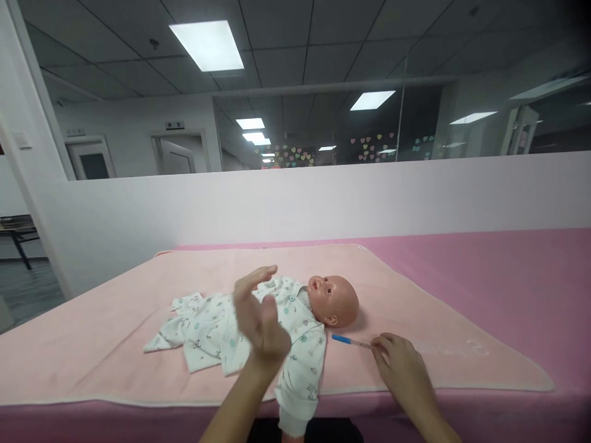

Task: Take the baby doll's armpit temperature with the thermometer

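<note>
A baby doll [333, 301] lies on its back, its head toward the right, dressed in a white printed outfit [295, 317]. My left hand [261, 314] is raised in front of the doll's torso, fingers bent and thumb apart, with nothing in it; it hides part of the outfit. Between the thumb and fingers of my right hand [401, 366] is one end of a thin, thermometer-like stick with a blue end [341, 339]. That blue end points left, just below the doll's head. One sleeve of the outfit hangs over the near edge, between my forearms.
A peach blanket [115, 363] is spread under the doll on a pink padded surface [508, 295]. Behind it runs a low white wall [323, 206] with glass above. A dark table [18, 234] stands far left.
</note>
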`<state>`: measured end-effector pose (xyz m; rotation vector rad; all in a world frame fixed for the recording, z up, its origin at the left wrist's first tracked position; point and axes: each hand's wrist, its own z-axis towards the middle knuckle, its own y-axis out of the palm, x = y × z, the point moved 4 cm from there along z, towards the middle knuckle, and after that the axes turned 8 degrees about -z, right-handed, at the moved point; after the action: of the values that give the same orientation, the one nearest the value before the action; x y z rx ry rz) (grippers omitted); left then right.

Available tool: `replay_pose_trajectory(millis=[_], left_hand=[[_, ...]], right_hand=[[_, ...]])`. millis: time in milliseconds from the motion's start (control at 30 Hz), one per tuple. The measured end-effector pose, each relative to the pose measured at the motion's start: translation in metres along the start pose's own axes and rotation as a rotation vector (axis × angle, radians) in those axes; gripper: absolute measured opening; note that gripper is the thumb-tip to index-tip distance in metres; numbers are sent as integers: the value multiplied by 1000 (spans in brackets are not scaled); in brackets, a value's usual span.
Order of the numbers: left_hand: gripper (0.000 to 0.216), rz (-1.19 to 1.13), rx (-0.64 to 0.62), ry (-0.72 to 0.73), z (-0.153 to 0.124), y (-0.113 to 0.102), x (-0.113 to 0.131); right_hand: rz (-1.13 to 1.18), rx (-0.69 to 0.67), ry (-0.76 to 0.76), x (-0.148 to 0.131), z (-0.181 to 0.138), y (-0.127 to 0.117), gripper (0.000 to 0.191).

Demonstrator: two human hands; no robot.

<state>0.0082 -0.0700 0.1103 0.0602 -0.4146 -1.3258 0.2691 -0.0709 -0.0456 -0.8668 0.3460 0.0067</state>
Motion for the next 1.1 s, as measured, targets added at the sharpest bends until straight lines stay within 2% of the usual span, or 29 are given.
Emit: replay_pose_trajectory(millis=[100,167,267,400,533,633,700,767,867,900,967,1000,1033,1067,1100], left_hand=[[19,169,-361,-137,0,40,-64],[21,338,-560,-138,-15,47,-92],[21,508,-755,-23,-41,40,-108],[20,559,-790,-2,-59,29,-106],[19,565,-774,-32,-65,27,-100],[21,545,-774,-37,-68,27,-97],[22,527,-777,-41,-69,26,-96],[22,513,-777,-53,-70,26,-96],[22,505,-781,-71,-69,26,-97],[22,504,-782,-73,-69,26,-97],[22,503,-781,-70,-69,26,-97],[22,501,-780,-67,-69,26,-97],[22,497,-779,-63,-68,26,-97],[22,495,-781,-60,-68,26,-97],[21,494,-784,-57,-68,26,-97]], right_hand=[[276,-184,43,-8,9,-13,23],[470,-275,81,-21,17,-28,24],[593,-289,133,-41,31,-50,26],[519,-299,53,-68,42,-56,26],[477,-421,41,-81,38,-40,34],[487,-530,84,-82,31,-27,33],[497,-606,56,-83,30,-24,33],[541,-700,-29,-88,39,-32,34],[738,-835,-191,-101,69,-63,32],[856,-752,-190,-104,83,-79,32],[1207,-336,-103,-104,110,-110,32],[1326,-203,-63,-104,116,-118,34],[1373,-177,-42,-107,117,-121,34],[1352,-260,-44,-113,116,-120,33],[1291,-397,-66,-119,111,-117,32]])
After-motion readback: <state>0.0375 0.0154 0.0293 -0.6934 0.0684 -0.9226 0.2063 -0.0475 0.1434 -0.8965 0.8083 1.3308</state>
